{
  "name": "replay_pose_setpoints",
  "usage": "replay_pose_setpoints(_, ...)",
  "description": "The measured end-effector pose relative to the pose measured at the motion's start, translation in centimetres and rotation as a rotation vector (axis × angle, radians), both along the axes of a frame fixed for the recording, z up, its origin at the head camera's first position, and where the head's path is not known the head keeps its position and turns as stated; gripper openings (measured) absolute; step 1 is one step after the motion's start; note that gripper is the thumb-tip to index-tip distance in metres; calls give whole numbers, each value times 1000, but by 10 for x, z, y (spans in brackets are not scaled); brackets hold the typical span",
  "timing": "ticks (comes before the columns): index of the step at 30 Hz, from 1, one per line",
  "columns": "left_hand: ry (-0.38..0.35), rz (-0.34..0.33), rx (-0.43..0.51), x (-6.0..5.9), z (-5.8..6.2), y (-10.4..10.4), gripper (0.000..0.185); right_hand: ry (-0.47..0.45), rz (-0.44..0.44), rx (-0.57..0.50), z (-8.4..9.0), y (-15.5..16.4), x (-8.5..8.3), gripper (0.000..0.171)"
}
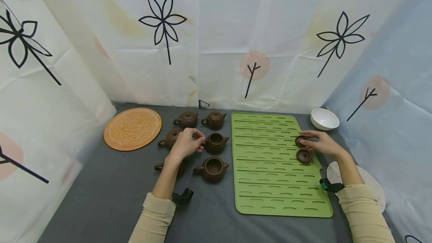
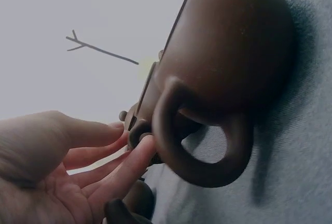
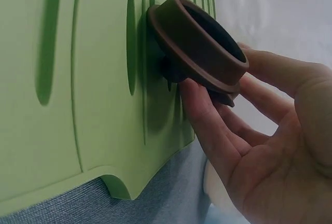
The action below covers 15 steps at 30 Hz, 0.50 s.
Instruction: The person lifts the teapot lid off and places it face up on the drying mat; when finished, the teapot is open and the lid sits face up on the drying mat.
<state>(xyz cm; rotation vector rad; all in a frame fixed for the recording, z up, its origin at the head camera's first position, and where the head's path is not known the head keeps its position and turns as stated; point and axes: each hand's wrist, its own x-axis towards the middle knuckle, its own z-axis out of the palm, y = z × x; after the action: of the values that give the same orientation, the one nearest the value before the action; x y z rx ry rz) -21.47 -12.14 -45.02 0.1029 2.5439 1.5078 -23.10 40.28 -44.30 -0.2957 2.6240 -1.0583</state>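
Several brown clay teapots stand on the grey cloth. Two at the back wear lids, while two stand without lids. My left hand hovers over them, its curled fingertips on the handle of the middle open teapot. The near open teapot fills the left wrist view. My right hand pinches an upturned lid at the right edge of the green mat. A second upturned lid lies just in front of it.
An orange round mat lies at the back left. A white bowl sits beyond the green mat's far right corner, and a pale flat piece lies under my right forearm. Printed fabric walls close in the back and sides.
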Motion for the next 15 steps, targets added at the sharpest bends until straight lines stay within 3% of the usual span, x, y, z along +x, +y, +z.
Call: replay_pose_setpoints(15, 65, -126, -61, -16, 29, -8, 20, 27, -77, -21, 21, -2, 4, 60)
